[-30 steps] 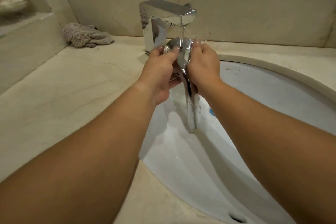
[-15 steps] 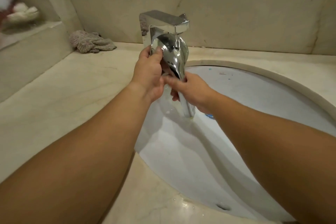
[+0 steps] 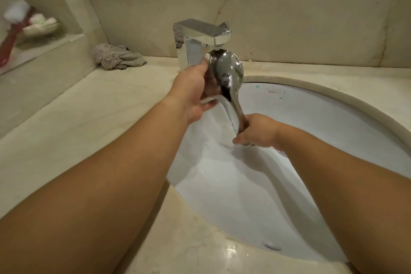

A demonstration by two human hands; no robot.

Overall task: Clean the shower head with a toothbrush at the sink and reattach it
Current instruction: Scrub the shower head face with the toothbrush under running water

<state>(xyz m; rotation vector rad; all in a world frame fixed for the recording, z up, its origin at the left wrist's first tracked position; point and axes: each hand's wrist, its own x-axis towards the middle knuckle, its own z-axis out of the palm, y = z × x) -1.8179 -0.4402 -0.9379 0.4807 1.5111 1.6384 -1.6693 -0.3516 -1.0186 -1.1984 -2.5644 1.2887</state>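
The chrome shower head (image 3: 228, 73) stands upright under the spout of the square chrome tap (image 3: 200, 33), its round head at the top and its back towards me. My left hand (image 3: 194, 93) cups the left side of the round head. My right hand (image 3: 255, 130) grips the bottom end of its handle over the white sink (image 3: 311, 118). Water runs off the handle into the bowl. No toothbrush is in either hand; whether one lies in the sink I cannot tell.
A crumpled grey cloth (image 3: 117, 56) lies on the beige stone counter (image 3: 89, 106) left of the tap. A ledge at far left holds a red-handled brush (image 3: 13, 28) and some white things. The marble wall rises close behind the tap. The overflow hole (image 3: 272, 247) is at the near rim.
My right hand has slid down from the round head to the bottom of the handle. The shower head's back has turned more towards me, and my view has shifted back and up.
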